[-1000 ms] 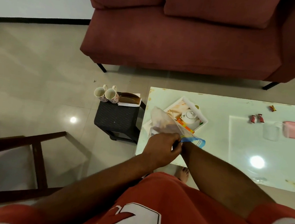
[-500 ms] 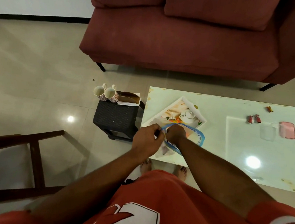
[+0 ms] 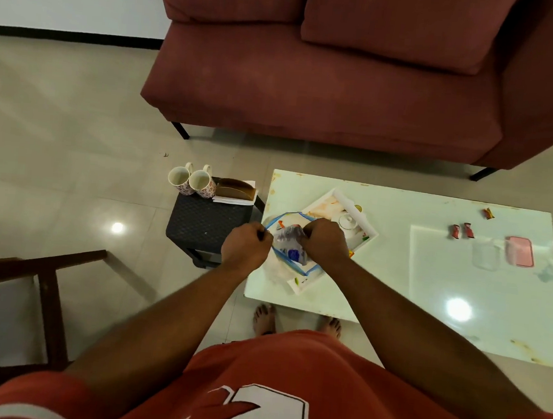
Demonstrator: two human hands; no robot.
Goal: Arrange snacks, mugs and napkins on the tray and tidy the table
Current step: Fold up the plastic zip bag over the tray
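Both hands, left hand and right hand, have fingers clenched on the blue-rimmed bag, stretching its mouth open over the tray, probably to tip snacks out.

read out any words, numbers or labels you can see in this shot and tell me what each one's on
"2", or part of it: large white numeral with a red outline on the person's red shirt.
Blue label on the crumpled packet inside the zip bag: too blurred to read.
Small dark print on the tray rim: too small to read.
Candy wrappers: nothing legible.
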